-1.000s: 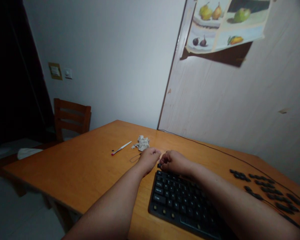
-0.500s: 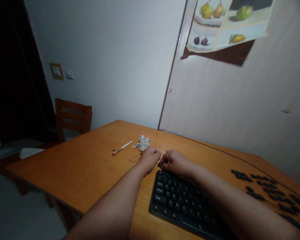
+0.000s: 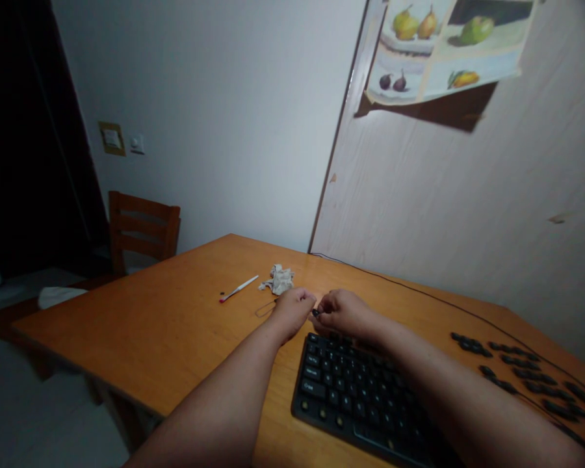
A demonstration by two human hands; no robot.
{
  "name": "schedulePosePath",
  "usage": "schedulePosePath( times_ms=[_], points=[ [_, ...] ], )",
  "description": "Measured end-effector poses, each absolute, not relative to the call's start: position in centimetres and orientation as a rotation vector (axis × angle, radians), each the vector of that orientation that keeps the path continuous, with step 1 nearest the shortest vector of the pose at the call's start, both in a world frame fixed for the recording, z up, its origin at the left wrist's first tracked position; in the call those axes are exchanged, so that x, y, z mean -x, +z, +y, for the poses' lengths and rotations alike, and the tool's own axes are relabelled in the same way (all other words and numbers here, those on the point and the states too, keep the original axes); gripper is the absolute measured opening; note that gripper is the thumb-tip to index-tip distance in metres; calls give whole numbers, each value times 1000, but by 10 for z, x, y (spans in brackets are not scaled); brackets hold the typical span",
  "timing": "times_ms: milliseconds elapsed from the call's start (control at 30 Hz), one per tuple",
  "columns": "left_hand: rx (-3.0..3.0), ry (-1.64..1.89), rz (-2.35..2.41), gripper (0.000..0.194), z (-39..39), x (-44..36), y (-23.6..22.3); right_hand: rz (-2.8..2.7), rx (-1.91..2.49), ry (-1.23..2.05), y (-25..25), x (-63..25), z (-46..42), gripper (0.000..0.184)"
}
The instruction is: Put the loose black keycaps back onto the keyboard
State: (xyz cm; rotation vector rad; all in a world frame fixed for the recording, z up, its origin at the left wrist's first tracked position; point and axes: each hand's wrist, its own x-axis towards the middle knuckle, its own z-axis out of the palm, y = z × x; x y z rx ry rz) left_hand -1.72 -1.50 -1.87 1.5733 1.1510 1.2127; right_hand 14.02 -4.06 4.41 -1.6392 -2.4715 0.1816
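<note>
Just beyond the far left corner of a black keyboard point(image 3: 329, 383), both hands are close together. My right hand point(image 3: 346, 314) pinches a small black keycap point(image 3: 315, 312) between thumb and fingers. My left hand point(image 3: 293, 313) is closed beside it, fingers curled; whatever it may hold is hidden. A thin wire loop point(image 3: 263, 312) shows at the left hand's outer side, and I cannot tell if the hand touches it. The keyboard's front row lacks some caps. My right forearm covers its right part.
A crumpled grey cloth point(image 3: 279, 279) lies behind my left hand, with a white toothbrush point(image 3: 241, 287) to its left. Rows of loose black keycaps point(image 3: 526, 374) lie at the right. A black cable point(image 3: 400, 281) runs along the back of the wooden table point(image 3: 151, 325).
My right hand has lifted the keycap slightly, up from just above the keyboard's corner towards the left hand. The left hand has stayed nearly in place.
</note>
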Motion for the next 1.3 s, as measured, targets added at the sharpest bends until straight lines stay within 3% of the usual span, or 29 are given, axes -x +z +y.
schedulePosePath(
  times_ms=[600,1300],
  points=[
    [-1249,1143,809,16,-29,17,1,-2345,1484,-346,53,-141,-71,16],
    [-1306,1122,925,18,-24,16,1,-2346,1347,209,52,-134,-180,1]
  ],
)
